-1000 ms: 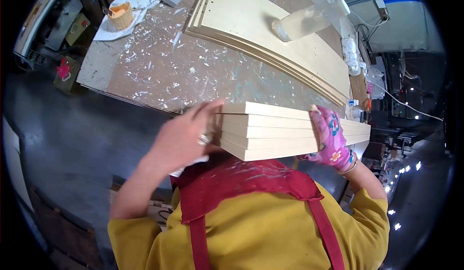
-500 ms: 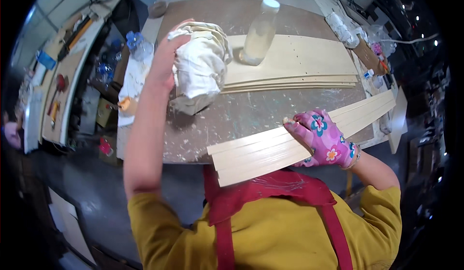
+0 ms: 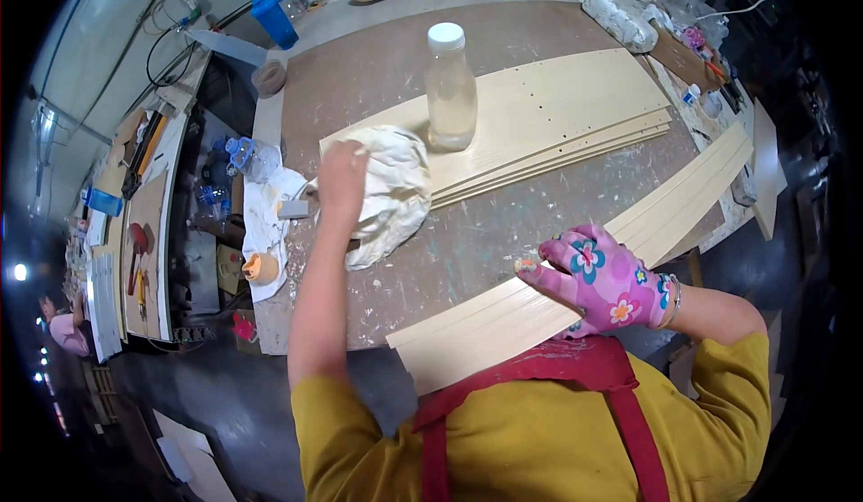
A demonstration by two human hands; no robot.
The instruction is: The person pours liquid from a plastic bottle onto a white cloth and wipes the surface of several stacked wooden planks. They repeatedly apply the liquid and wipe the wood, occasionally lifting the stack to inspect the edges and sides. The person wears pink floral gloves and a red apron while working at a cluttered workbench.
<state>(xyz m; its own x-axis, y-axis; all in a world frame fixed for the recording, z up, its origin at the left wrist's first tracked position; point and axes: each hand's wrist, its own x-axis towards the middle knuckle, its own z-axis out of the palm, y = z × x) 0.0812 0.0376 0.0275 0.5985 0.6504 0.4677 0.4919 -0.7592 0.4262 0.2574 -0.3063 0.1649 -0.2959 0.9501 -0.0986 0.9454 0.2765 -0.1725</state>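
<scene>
A crumpled white cloth (image 3: 395,183) lies partly over the left end of a stack of thin pale wooden boards (image 3: 566,97). My bare left hand (image 3: 343,174) presses into it from the left with curled fingers. In a pink floral glove, my right hand (image 3: 611,282) grips a flat bundle of long pale wooden slats (image 3: 476,331), its thumb lying over the top; some of its fingers are hidden. These slats slant across the table's near edge, close to my red apron (image 3: 548,367). On the boards stands a clear bottle with a white cap (image 3: 451,93), holding pale liquid.
The brown worktable (image 3: 503,241) is spotted with paint. Along its left edge are a white rag (image 3: 270,201), a small grey block (image 3: 293,209) and an orange roll (image 3: 261,268). A blue bottle (image 3: 274,21) stands at the far left; a side bench (image 3: 148,232) carries tools.
My left hand has brought the bundled cloth down and nearer, and it now spreads over the table and boards. My right hand stays on the slats. The view has shifted.
</scene>
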